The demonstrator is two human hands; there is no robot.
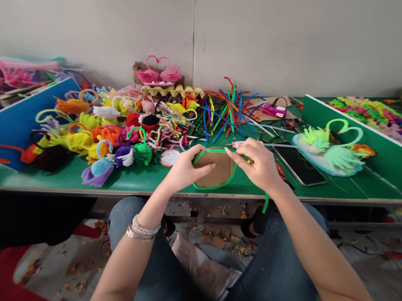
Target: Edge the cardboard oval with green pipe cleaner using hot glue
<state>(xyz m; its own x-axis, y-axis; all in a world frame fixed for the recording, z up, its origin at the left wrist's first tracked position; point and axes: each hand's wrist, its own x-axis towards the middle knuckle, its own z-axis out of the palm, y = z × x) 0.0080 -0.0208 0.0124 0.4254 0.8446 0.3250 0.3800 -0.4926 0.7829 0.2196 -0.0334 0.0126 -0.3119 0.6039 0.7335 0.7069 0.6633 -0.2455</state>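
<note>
My left hand (187, 168) grips the left side of a cardboard piece (214, 169), thumb on its face. A fuzzy green pipe cleaner (213, 187) runs around the edge of the cardboard. At its upper right edge my right hand (258, 162) is closed, pinching the green strip; a loose green end hangs below the palm, over the table edge. Just behind my right fingers is a pink pointed tool (237, 143), mostly hidden, with a pale stick (280, 145) in line with it. A small round white dish (170, 158) lies left of the cardboard.
Pipe-cleaner swans (101, 166) crowd the left of the green table (134, 176). Loose pipe cleaners (223, 113) lie behind my hands. To the right are a phone (301, 164), a green swan pair (338, 152) and a slanted divider board (371, 152). A blue board (15, 123) stands left.
</note>
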